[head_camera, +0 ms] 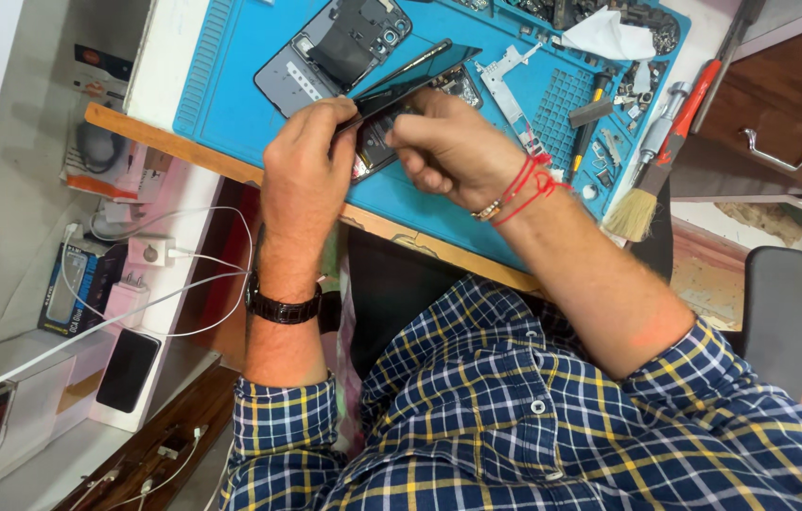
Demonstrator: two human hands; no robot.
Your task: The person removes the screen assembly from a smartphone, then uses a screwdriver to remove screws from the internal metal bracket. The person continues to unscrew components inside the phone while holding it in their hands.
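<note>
The left hand (pixel 305 156) pinches the near end of an opened phone (pixel 377 137) between thumb and fingers, its grip pressed tight on the edge where the dark screen panel (pixel 420 71) lifts away from the body. The right hand (pixel 448 147) closes on the same phone from the other side, fingers curled over its lower half and pressed together on it; whether a small tool sits under those fingers cannot be told. The screen panel tilts up and away from the hands like a raised lid, with its far end over the mat. The phone sits just above the near part of a blue work mat (pixel 231 95) that covers the tabletop (pixel 136 128).

A dark watch (pixel 281 308) is strapped on the left wrist and a red thread (pixel 529 185) is tied round the right wrist. Beyond the hands a second phone (pixel 335 52) lies on the mat with its back off. To the right of the hands lie a thin metal frame piece (pixel 510 85), a white tissue (pixel 609 38), a brush (pixel 642 199) with pale bristles and a red-handled screwdriver (pixel 694 99). Off the tabletop to the left, a white charger (pixel 150 251) with cables and a black phone (pixel 127 369) rest on a lower shelf (pixel 32 378).
</note>
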